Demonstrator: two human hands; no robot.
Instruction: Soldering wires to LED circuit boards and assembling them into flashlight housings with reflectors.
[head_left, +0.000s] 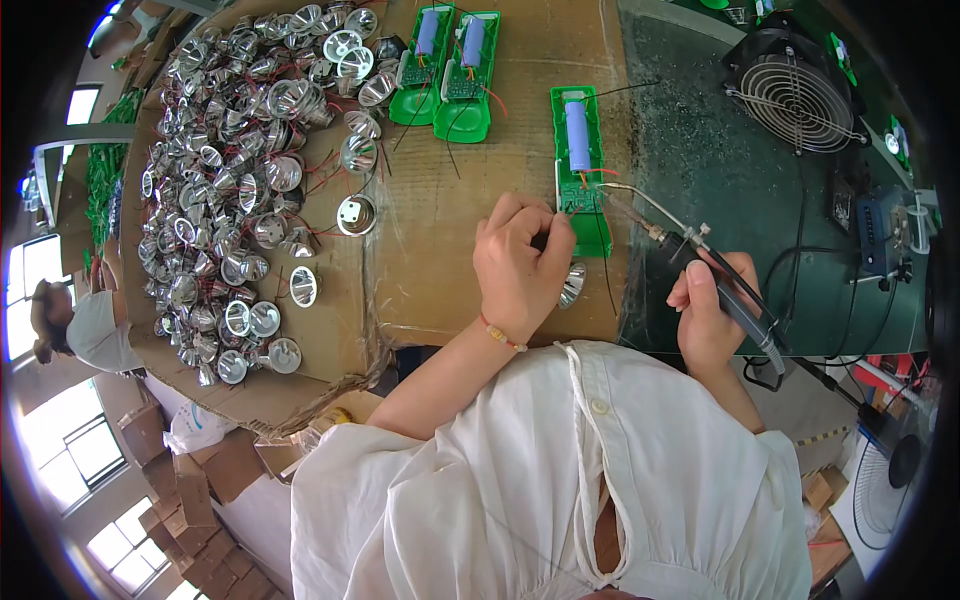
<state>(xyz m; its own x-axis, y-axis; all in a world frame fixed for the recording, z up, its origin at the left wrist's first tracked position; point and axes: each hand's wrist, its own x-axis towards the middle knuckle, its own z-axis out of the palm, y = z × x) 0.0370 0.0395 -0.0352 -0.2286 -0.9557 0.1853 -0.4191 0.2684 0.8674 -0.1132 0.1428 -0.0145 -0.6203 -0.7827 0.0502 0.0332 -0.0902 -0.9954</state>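
The left hand (518, 262) pinches thin wires at the circuit board of a green battery tray (580, 170) on the cardboard surface (450, 250). The right hand (712, 310) grips a soldering iron (690, 250), tip at the board. Two wired trays (448, 70) lie finished-looking; a heap of silver reflectors (240, 170) waits, so most work seems left.
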